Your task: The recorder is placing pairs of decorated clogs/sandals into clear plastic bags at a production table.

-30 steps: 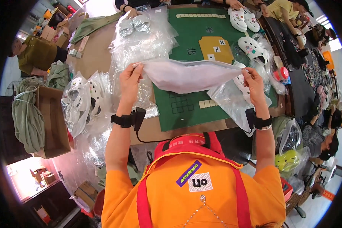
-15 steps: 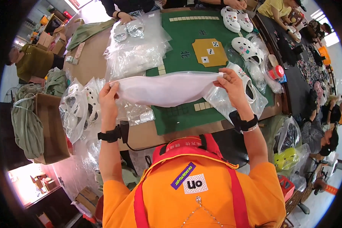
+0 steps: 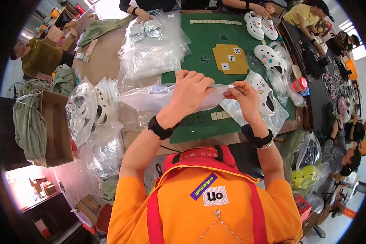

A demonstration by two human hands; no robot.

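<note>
A translucent, frosted plastic zip bag (image 3: 144, 99) is stretched sideways in front of me above the green mat. My left hand (image 3: 190, 92) reaches across its top edge, back of the hand upward, fingers curled over the zip seam. At the bag's right end, my right hand (image 3: 245, 97) pinches the corner beside the small white zip slider. The bag's left end hangs unsupported, its mouth slightly parted there. Close behind my right hand, a white clog (image 3: 265, 94) with charms lies on a clear bag.
Stacked clear bags (image 3: 150, 61) lie at the far left of the green mat (image 3: 191, 44). Bagged white clogs (image 3: 83, 107) sit left, beside a cardboard box (image 3: 57, 130). More white clogs (image 3: 268, 57) and a red-lidded jar (image 3: 299, 84) stand right. Co-workers' hands are across the table.
My left hand has let go of the bag's left end and moved right along the zip, close to my right hand. My right hand still grips the right corner.
</note>
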